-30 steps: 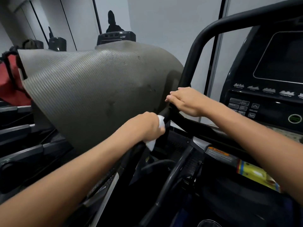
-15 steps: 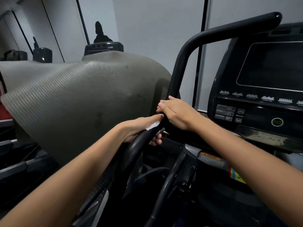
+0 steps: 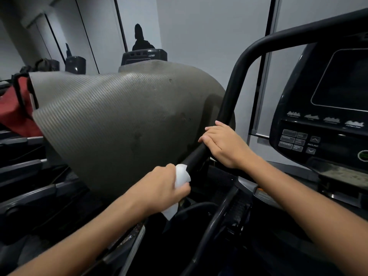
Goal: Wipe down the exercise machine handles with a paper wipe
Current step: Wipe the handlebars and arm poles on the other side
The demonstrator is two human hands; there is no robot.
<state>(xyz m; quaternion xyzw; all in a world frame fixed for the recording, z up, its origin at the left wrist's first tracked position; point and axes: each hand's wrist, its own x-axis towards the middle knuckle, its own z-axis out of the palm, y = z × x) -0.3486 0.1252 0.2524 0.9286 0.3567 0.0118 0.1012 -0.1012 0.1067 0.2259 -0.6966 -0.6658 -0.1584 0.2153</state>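
Observation:
A black curved handle bar (image 3: 237, 80) rises from the machine's middle and bends right across the top. My left hand (image 3: 165, 188) is wrapped around its lower stretch with a white paper wipe (image 3: 181, 175) pressed between palm and bar; a corner of the wipe hangs below the fist. My right hand (image 3: 223, 144) grips the same bar just above, fingers curled over it. The bar between the two hands shows bare and black.
The machine's black console (image 3: 322, 108) with screen and buttons stands at the right. A grey ribbed mat (image 3: 111, 124) drapes over the neighbouring machine on the left. Another console (image 3: 144, 54) and a red item (image 3: 14, 108) sit beyond. Dark frame parts lie below.
My left hand with the wipe has slid down the bar, away from my right hand. The right hand keeps its grip on the bar. The camera view has shifted slightly.

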